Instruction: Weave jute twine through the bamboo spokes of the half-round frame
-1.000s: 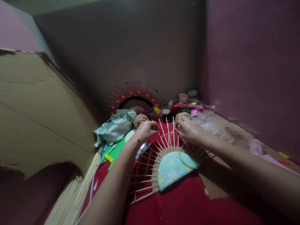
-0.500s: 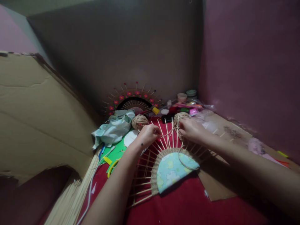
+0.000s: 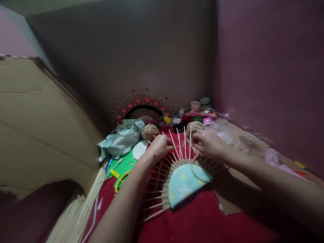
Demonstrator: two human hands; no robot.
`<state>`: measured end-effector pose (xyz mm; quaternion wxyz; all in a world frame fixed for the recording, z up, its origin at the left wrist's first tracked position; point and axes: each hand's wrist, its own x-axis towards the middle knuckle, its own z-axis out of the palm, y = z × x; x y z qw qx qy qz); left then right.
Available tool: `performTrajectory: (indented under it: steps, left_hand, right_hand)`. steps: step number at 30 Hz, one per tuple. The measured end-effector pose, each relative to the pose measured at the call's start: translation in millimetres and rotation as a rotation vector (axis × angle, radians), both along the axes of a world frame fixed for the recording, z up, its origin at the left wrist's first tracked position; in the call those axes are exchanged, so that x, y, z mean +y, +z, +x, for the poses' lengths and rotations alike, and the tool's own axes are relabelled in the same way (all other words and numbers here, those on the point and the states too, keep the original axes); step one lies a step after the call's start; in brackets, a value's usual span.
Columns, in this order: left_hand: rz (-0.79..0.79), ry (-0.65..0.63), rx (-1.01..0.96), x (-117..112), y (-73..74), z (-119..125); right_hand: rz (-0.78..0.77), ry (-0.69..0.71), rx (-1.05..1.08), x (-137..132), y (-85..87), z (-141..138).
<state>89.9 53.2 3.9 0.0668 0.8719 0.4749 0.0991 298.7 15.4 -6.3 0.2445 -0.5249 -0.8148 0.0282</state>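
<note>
A half-round craft piece (image 3: 183,182) lies on red cloth (image 3: 199,219), with a blue flowered centre, a woven twine border and thin wooden sticks (image 3: 177,143) fanning out. My left hand (image 3: 160,146) is closed in a pinch at the sticks on the upper left of the fan. My right hand (image 3: 207,143) is closed over the sticks at the upper right, fingers curled, apparently on a strand of twine (image 3: 196,170) that loops down over the blue centre. Two balls of twine, one (image 3: 150,131) behind my left hand and one (image 3: 194,126) behind my right, sit just beyond.
A finished fan with pink flowers (image 3: 144,109) leans on the back wall. Green cloth (image 3: 120,140), green paper, small pots and coloured bits crowd the back. A bundle of sticks (image 3: 76,216) lies at the left by a big cardboard sheet (image 3: 37,125). Cardboard (image 3: 235,189) lies right.
Both hands shifted slightly left and nearer each other over the top sticks. The view has drifted a little; the craft piece stays in place.
</note>
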Motion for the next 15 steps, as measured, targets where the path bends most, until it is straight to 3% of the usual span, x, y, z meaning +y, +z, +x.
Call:
performTrajectory:
  steps: [8,15]
  left_hand:
    - [0.05,-0.037,0.024,-1.9,-2.5,1.6]
    - [0.032,-0.049,0.006,-2.1,-1.2,2.2]
  right_hand:
    - [-0.039,0.08,-0.016,-25.5,-3.4,-0.3]
    - [-0.303,0.242,0.041,-82.0,-2.9,2.8]
